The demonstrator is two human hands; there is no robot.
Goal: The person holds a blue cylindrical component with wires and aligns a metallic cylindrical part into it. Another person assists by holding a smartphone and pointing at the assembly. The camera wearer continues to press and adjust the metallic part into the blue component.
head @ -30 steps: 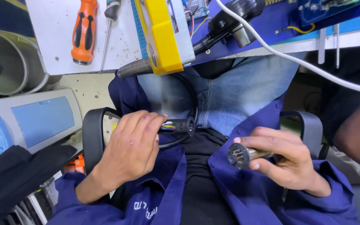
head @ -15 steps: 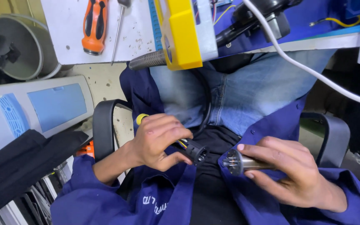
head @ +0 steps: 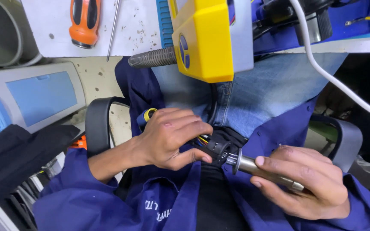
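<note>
My left hand [head: 172,137] grips a black round plug [head: 216,149] with coloured wires running into it, held over my lap. A blue-and-yellow tool handle [head: 144,117] pokes out behind this hand's wrist side. My right hand [head: 305,182] holds a silver metal tube [head: 264,169] whose flanged end meets the black plug. Both hands rest above my dark blue work coat [head: 159,205] and jeans [head: 262,96].
A yellow and grey box device [head: 208,36] with a ribbed metal hose [head: 153,57] sits on the bench edge above. An orange-black screwdriver [head: 84,21] lies on the white benchtop. A white cable [head: 335,79] crosses right. Black chair armrests [head: 97,124] flank my lap; a grey-blue case [head: 35,96] is left.
My left hand moved right from the armrest side, bringing the black plug up to the silver tube's end. The view shifted slightly closer to the bench.
</note>
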